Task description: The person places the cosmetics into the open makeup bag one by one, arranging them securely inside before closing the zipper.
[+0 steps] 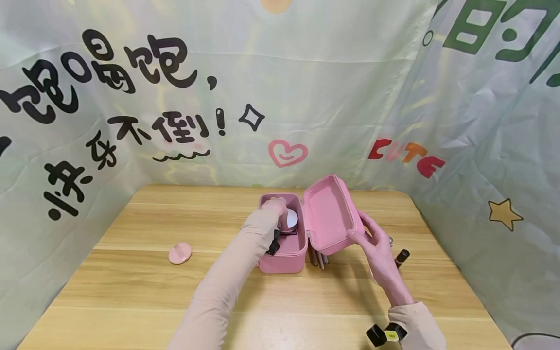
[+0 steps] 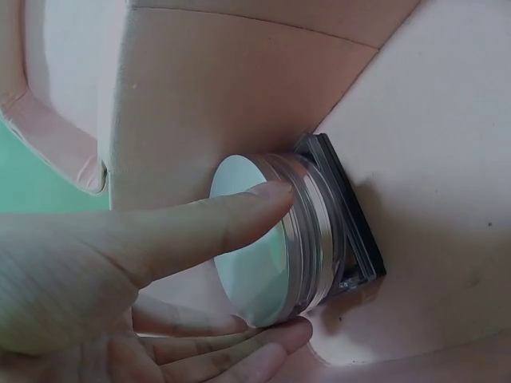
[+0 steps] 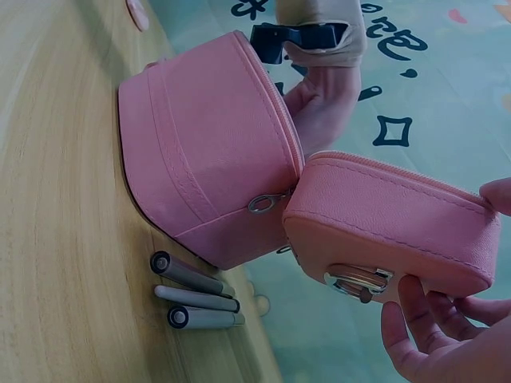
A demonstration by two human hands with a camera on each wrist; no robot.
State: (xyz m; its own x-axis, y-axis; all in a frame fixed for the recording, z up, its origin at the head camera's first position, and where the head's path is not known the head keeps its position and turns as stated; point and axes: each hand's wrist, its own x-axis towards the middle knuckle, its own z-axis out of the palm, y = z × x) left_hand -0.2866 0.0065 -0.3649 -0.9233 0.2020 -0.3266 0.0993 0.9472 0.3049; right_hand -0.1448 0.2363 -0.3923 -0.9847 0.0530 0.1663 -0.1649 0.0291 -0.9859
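Note:
A pink zip-up cosmetic case (image 1: 282, 265) stands on the table with its lid (image 1: 330, 214) swung out to the right. My left hand (image 1: 274, 206) reaches inside it. There the thumb and fingers grip a round clear jar with a white top (image 2: 251, 275). Behind the jar, a flat black-edged square item (image 2: 355, 215) lies against the case's inner surface. My right hand (image 1: 379, 250) holds the lid's outer edge between thumb and fingers. A metal buckle (image 3: 358, 281) shows on the lid's outside, close to the right fingertips.
Several slim pen-like tubes (image 3: 196, 297) lie beside the case, below the lid. A pink round puff (image 1: 180, 253) sits at the left of the wooden table (image 1: 131, 291). Past my right hand lies a dark tube (image 1: 401, 257). Printed cloth (image 1: 341, 97) hangs behind.

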